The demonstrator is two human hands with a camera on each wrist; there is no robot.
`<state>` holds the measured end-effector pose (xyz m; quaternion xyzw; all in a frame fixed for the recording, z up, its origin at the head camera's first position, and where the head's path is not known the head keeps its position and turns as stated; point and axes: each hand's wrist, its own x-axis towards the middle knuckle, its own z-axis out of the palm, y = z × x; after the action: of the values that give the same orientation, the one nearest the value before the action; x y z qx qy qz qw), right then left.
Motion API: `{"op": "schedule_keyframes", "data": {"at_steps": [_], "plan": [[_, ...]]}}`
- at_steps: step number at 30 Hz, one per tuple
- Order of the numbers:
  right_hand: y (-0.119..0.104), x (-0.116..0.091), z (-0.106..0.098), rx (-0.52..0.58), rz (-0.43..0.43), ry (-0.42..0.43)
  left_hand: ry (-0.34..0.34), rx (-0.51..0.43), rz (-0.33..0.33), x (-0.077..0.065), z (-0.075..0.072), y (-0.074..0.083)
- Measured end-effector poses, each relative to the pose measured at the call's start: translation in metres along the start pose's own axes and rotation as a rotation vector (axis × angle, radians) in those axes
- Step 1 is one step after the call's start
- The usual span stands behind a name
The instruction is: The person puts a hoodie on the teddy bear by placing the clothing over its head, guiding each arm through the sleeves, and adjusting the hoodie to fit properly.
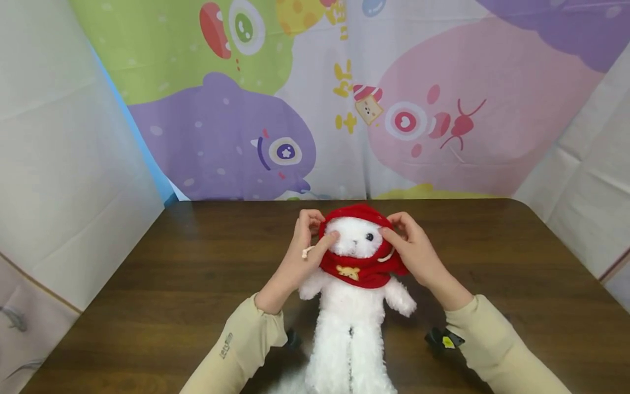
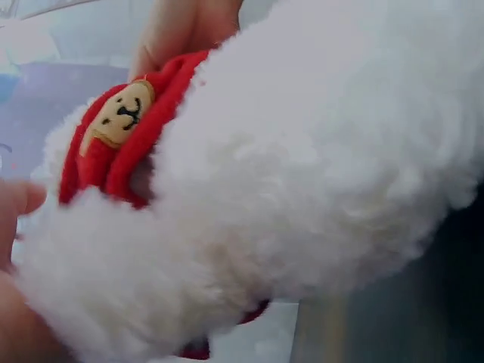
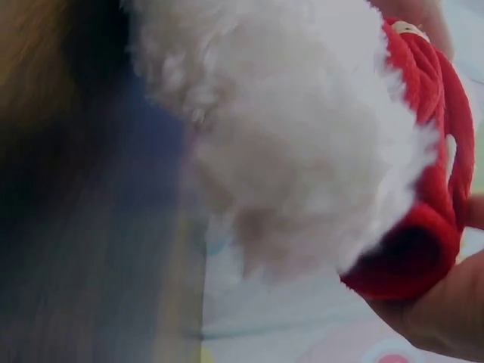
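A white fluffy plush toy (image 1: 349, 312) lies face up on the table, tail end toward me. A red hooded garment (image 1: 361, 212) surrounds its head, with a bear-face patch (image 1: 348, 272) below the chin and a pale cord at each side. My left hand (image 1: 311, 246) pinches the hood's left edge, thumb over the face and covering one eye. At the opposite edge, my right hand (image 1: 415, 249) pinches the hood, its thumb beside the visible black eye. White fur (image 2: 302, 151) fills most of the left wrist view. In the right wrist view, red cloth (image 3: 408, 261) meets the right hand's fingers.
The dark wooden table (image 1: 197, 262) extends to both sides. Behind it hangs a curtain (image 1: 339, 164) printed with cartoon creatures, and pale sheets (image 1: 44, 137) enclose the sides. A black wrist device (image 1: 443, 339) with a yellow label sits under the right cuff.
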<state>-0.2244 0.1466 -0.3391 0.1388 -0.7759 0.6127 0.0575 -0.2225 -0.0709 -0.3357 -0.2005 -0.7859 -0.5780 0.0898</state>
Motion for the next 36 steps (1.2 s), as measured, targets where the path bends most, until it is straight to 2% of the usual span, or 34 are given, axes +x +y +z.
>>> {"op": "schedule_keyframes", "data": {"at_steps": [1,4,8,11,13,15,20,22,28,31,33,36], "plan": [[-0.001,-0.001,0.001,0.009,0.000,0.018,0.022,-0.025,-0.015,0.000,0.000,0.000],[-0.004,-0.003,0.004,0.063,-0.003,0.048,0.053,-0.058,-0.120,-0.002,0.001,0.001],[-0.009,-0.007,0.006,0.127,0.013,0.013,0.078,0.022,-0.247,-0.001,0.002,0.002],[-0.012,-0.009,0.009,0.137,0.050,0.004,0.157,0.037,-0.279,0.000,0.004,0.001],[-0.013,-0.010,0.013,0.131,0.072,0.006,0.214,0.003,-0.284,0.000,0.007,0.000],[-0.013,-0.011,0.015,0.112,0.086,0.009,0.258,-0.079,-0.292,0.000,0.009,-0.001],[-0.012,-0.011,0.018,0.100,0.112,0.007,0.318,-0.330,-0.306,0.000,0.012,-0.001],[-0.012,-0.011,0.018,0.079,0.116,0.022,0.337,-0.388,-0.315,-0.001,0.012,0.001],[-0.012,-0.013,0.019,-0.136,0.097,0.076,0.390,-0.412,-0.310,-0.004,0.016,0.001],[-0.014,-0.015,0.019,-0.183,0.105,0.087,0.409,-0.402,-0.291,-0.005,0.019,0.002],[-0.015,-0.015,0.020,-0.143,0.124,0.094,0.407,-0.418,-0.296,-0.006,0.020,0.003],[-0.016,-0.014,0.021,0.003,0.169,0.094,0.389,-0.509,-0.341,-0.005,0.020,0.004]]}}
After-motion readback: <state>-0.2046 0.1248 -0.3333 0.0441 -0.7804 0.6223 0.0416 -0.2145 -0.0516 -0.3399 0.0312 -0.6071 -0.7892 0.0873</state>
